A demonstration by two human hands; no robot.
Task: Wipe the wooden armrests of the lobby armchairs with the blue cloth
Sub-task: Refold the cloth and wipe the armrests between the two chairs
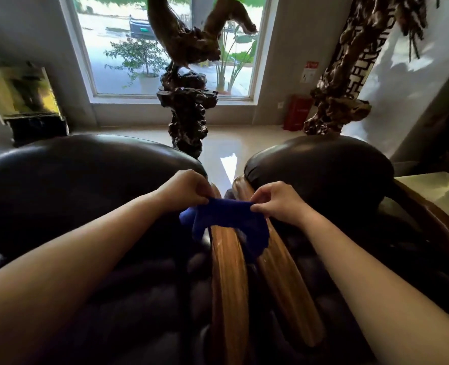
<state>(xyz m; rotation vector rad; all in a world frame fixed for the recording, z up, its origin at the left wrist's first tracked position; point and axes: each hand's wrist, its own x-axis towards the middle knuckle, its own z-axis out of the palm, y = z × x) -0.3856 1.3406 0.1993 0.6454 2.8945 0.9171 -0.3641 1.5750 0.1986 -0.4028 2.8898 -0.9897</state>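
Observation:
Two dark leather armchairs stand side by side, the left one point(68, 185) and the right one point(320, 167). Their wooden armrests run next to each other down the middle: the left chair's armrest point(230, 280) and the right chair's armrest point(286, 280). A blue cloth point(228, 222) hangs stretched above both armrests near their far ends. My left hand point(185, 189) pinches its left top corner. My right hand point(277, 200) pinches its right top corner. The cloth's lower part drapes over the armrests and hides a stretch of each.
A tall dark carved root sculpture point(188, 111) stands on the glossy floor point(226, 143) behind the gap between the chairs. A second carved wooden piece point(336, 111) is at the back right, beside a red box point(297, 111). A window point(128, 48) fills the back wall.

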